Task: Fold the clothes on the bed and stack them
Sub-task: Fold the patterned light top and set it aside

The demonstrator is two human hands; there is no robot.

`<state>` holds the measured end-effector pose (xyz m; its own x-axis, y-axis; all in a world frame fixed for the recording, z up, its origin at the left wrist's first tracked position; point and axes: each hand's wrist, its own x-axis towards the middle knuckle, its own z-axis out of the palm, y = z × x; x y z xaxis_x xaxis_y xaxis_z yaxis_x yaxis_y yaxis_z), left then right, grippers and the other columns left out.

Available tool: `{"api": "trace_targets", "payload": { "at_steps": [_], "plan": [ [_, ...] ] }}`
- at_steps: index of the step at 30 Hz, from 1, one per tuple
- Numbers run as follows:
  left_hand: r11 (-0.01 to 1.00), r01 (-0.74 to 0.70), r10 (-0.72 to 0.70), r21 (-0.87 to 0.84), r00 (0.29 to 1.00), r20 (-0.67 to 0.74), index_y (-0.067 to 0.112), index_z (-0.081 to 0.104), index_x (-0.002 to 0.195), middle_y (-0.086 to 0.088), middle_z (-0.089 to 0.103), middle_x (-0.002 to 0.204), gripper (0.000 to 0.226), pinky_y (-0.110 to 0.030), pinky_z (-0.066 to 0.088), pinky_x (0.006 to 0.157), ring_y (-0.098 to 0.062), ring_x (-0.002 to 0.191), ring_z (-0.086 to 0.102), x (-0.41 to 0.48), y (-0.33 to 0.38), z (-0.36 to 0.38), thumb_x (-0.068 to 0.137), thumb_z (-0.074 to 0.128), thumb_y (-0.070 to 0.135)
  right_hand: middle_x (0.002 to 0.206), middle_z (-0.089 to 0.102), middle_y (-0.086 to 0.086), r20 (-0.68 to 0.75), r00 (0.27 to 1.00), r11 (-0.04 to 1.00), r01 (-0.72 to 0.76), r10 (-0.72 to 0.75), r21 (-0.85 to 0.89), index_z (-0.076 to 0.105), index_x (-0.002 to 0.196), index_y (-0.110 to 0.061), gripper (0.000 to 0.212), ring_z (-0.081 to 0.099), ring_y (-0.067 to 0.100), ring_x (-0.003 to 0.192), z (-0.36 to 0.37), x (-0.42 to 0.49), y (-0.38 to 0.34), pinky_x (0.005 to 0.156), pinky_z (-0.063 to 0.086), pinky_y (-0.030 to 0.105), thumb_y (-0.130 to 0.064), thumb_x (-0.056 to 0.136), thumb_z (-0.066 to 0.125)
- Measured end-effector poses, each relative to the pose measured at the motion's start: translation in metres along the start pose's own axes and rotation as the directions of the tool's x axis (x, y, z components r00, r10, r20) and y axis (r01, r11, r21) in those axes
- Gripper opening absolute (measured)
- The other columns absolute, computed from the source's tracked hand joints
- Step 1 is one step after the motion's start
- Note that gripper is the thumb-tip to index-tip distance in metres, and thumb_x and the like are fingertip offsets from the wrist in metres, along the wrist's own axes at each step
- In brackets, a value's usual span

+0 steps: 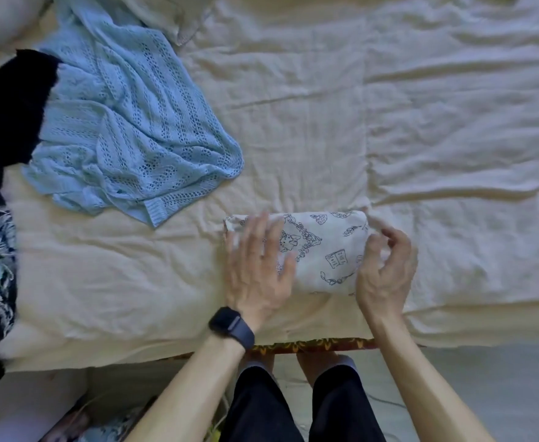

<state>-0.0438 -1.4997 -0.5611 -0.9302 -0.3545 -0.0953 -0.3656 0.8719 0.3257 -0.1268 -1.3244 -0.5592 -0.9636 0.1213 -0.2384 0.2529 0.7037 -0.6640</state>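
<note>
head view, only one available:
- printed garment (321,253) is folded into a compact rectangle near the front edge of the bed (421,106), directly in front of the person
- left hand (258,266): fingers straight and spread, pressing flat on the bundle's left end, not gripping
- right hand (386,266): fingers curled round the bundle's right end, looks like it's grasping or tucking the fabric there
- handling, my read: thin woven cloth, light, limp, not slippery or fragile. It won't hold its folds if lifted by one edge, so take both short ends together or slide a flat hand under and clamp from the top
- looks: off-white with dark blue line drawings (a book, leaves, a small figure), top face smooth, far edge rounded like a soft fold
- still unfolded: blue knit garment (128,122) crumpled far left, touching a dark garment (3,122) at the frame edge
- no stack visible yet, so probably early in the task
</note>
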Motion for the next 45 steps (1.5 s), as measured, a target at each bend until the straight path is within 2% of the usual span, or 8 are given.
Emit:
{"api": "trace_targets", "payload": {
  "at_steps": [3, 7, 16, 20, 24, 28, 32, 45],
  "plan": [
    [0.988, -0.155, 0.152, -0.004, 0.958, 0.245, 0.027, 0.02, 0.159, 0.002, 0.014, 0.167, 0.065, -0.052, 0.004, 0.123, -0.018, 0.154, 0.01, 0.01, 0.027, 0.015, 0.099, 0.036, 0.046, 0.151, 0.05, 0.016, 0.042, 0.933, 0.908, 0.359, -0.358, -0.218, 0.062, 0.137, -0.01, 0.042, 0.042, 0.032, 0.144, 0.02, -0.005, -0.019, 0.118, 0.031, 0.043, -0.028, 0.104, 0.044],
    [0.964, -0.246, 0.177, 0.102, 0.877, 0.446, 0.036, -0.006, 0.158, 0.008, -0.009, 0.167, 0.07, -0.05, -0.009, 0.123, -0.014, 0.153, -0.011, 0.022, -0.009, 0.047, 0.098, 0.022, 0.061, 0.168, 0.022, 0.002, 0.426, 0.859, 0.772, 0.468, -0.284, -0.43, 0.039, 0.157, -0.021, 0.051, 0.008, 0.017, 0.156, 0.052, 0.001, 0.0, 0.125, 0.014, 0.053, -0.038, 0.109, 0.033],
    [0.971, -0.214, 0.172, 0.11, 0.936, 0.307, 0.037, 0.008, 0.16, 0.005, -0.001, 0.169, 0.095, -0.042, -0.013, 0.122, -0.019, 0.155, 0.001, 0.012, -0.068, 0.081, 0.081, 0.034, 0.083, 0.168, 0.019, 0.011, 0.356, 0.807, 0.642, 0.59, -0.471, -0.489, 0.032, 0.159, -0.028, 0.057, 0.013, 0.032, 0.156, 0.079, -0.006, 0.07, 0.12, 0.022, 0.063, -0.051, 0.107, 0.031],
    [0.965, 0.153, -0.212, 0.212, 0.933, 0.291, 0.034, -0.003, 0.16, 0.007, -0.014, 0.168, 0.081, -0.052, -0.006, 0.122, -0.019, 0.154, -0.011, -0.007, -0.096, 0.05, 0.094, 0.018, 0.077, 0.17, 0.006, 0.011, 0.334, 0.901, 0.806, 0.407, -0.278, -0.429, 0.027, 0.16, -0.033, 0.066, 0.008, 0.032, 0.157, 0.062, -0.007, 0.043, 0.127, 0.007, 0.047, -0.059, 0.101, 0.035],
    [0.897, 0.438, -0.438, 0.064, 0.857, 0.272, 0.024, 0.024, 0.159, -0.005, 0.03, 0.161, 0.08, -0.047, 0.027, 0.118, -0.026, 0.147, 0.027, -0.011, -0.096, 0.009, 0.093, 0.04, 0.068, 0.138, 0.056, -0.009, 0.311, 0.942, 0.991, -0.108, 0.126, -0.074, 0.036, 0.148, -0.037, 0.068, 0.053, 0.016, 0.129, 0.022, 0.005, 0.018, 0.102, 0.045, 0.034, -0.066, 0.09, 0.056],
    [0.45, 0.823, -0.683, -0.347, 0.568, 0.459, 0.019, 0.055, 0.126, 0.001, 0.063, 0.116, 0.06, -0.028, 0.046, 0.079, -0.017, 0.104, 0.061, 0.009, -0.073, -0.011, 0.083, 0.07, 0.058, 0.119, 0.071, 0.002, 0.593, 0.697, 0.838, -0.541, 0.402, 0.068, 0.056, 0.13, -0.018, 0.056, 0.071, 0.021, 0.104, -0.008, 0.036, 0.004, 0.092, 0.058, 0.05, -0.031, 0.083, 0.083],
    [0.112, 0.919, -0.608, -0.378, 0.364, 0.706, 0.009, 0.062, 0.122, -0.007, 0.07, 0.112, 0.055, -0.04, 0.056, 0.09, -0.025, 0.099, 0.068, 0.026, -0.068, -0.008, 0.08, 0.081, 0.041, 0.116, 0.075, 0.01, 0.797, 0.516, 0.835, -0.549, 0.314, 0.026, 0.066, 0.126, -0.014, 0.036, 0.072, 0.031, 0.104, -0.019, 0.054, -0.004, 0.09, 0.054, 0.05, -0.022, 0.092, 0.073],
    [-0.127, 0.831, -0.24, -0.542, 0.504, 0.83, 0.013, 0.055, 0.13, -0.009, 0.074, 0.108, 0.059, -0.036, 0.058, 0.064, -0.021, 0.077, 0.072, 0.024, -0.091, -0.033, 0.077, 0.077, 0.026, 0.108, 0.077, 0.003, 0.76, 0.575, 0.743, -0.642, 0.304, 0.188, 0.063, 0.123, -0.036, 0.032, 0.076, 0.023, 0.087, -0.023, 0.034, 0.005, 0.066, 0.061, 0.039, -0.021, 0.095, 0.071]
  ]
}}
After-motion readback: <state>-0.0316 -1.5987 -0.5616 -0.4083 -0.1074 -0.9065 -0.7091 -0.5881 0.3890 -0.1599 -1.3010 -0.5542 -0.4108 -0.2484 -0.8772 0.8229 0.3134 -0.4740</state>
